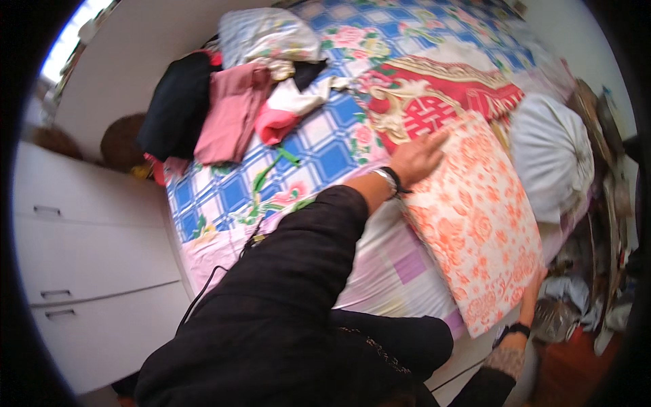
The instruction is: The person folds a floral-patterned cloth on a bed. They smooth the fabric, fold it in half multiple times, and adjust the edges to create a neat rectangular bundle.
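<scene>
A folded cloth, white with orange flowers and perhaps a bedsheet, lies at a slant across the bed's near right side. My left hand rests at its upper left edge, fingers stretched over the surface. Lower down, my right hand grips the cloth's near right edge, its fingers partly hidden behind the fabric. The near corner reaches out past the mattress edge. Just beyond the cloth is a red and gold patterned textile, and to its right sits a bulging, gathered white bag.
Blue checked flowered bedding covers the bed. At the far left lie pink folded clothing, a black garment and a pale bundle. A white drawer cabinet flanks the bed. Plastic bags sit at right; a cable runs beside my left arm.
</scene>
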### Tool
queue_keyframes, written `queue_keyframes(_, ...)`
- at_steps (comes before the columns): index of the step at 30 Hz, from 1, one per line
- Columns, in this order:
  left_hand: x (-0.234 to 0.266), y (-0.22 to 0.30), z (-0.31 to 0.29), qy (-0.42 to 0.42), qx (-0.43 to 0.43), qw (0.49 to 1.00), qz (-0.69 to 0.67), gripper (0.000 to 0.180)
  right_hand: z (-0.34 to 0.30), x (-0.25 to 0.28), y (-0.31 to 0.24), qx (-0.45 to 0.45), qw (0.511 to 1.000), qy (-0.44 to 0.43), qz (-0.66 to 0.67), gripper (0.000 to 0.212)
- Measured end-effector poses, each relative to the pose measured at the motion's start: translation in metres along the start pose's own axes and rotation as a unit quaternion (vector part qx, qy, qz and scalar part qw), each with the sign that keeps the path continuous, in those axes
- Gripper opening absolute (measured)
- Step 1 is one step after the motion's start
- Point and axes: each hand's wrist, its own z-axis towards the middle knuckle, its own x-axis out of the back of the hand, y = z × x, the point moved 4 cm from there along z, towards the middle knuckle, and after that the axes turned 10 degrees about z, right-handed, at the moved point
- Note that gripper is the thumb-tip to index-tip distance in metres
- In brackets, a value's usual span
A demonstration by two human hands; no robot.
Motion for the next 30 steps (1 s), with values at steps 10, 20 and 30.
queue_keyframes(10,0.005,0.003,-0.001,-0.014,0.007,1.000,0.001,0.050,-0.178,-0.053,-0.023,0.186,0.941,0.021,-0.282,0.058)
queue_keyframes(20,0.010,0.006,-0.001,-0.010,-0.001,1.000,-0.008,0.051,-0.182,-0.064,-0.014,0.211,0.928,0.150,-0.266,0.058)
queue_keyframes(30,0.009,0.008,0.000,-0.026,-0.004,1.000,0.007,0.054,-0.171,-0.059,0.009,0.177,0.956,0.172,-0.158,0.057)
